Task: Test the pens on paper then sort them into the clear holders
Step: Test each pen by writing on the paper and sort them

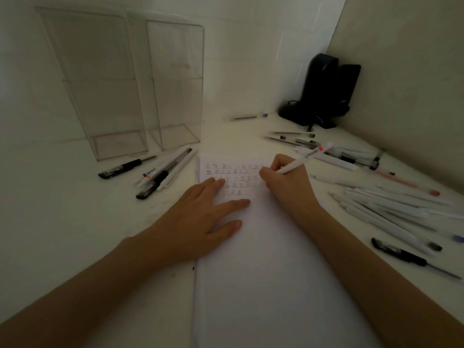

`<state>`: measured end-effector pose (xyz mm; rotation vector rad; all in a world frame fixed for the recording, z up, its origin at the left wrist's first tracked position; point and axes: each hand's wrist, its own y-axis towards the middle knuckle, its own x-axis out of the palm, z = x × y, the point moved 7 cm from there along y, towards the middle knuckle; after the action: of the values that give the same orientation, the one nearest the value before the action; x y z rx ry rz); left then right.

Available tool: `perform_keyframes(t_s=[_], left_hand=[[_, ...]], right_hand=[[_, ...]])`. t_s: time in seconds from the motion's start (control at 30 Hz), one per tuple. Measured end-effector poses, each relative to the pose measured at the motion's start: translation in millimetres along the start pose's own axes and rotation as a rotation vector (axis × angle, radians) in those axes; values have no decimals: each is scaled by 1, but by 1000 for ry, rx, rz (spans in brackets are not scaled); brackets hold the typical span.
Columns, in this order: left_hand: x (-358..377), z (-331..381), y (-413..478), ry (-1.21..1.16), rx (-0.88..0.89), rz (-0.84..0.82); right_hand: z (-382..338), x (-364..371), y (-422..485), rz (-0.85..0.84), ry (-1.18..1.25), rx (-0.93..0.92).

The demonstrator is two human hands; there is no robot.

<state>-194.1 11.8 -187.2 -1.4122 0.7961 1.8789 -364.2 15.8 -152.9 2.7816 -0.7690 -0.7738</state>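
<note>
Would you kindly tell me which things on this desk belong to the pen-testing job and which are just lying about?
Belongs to the job: white pen gripped by the right hand; paper under the flat left hand; left clear holder; right clear holder; loose pens on the left; loose pens on the right.
Just lying about: black device in the corner.

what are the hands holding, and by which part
The right hand pinches a white pen low on its barrel, near the tip. The left hand holds nothing; it lies flat on the paper.
</note>
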Motion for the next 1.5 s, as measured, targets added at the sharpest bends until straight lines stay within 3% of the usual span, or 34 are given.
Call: perform_keyframes(t_s=[0.37,1.5], left_hand=[[0,-1,0,-30,-26,-12],[0,-3,0,-55,-19,8]], right_hand=[[-2,9,-2,-59,-61,-75],[1,8,-2,-56,-34,-49]])
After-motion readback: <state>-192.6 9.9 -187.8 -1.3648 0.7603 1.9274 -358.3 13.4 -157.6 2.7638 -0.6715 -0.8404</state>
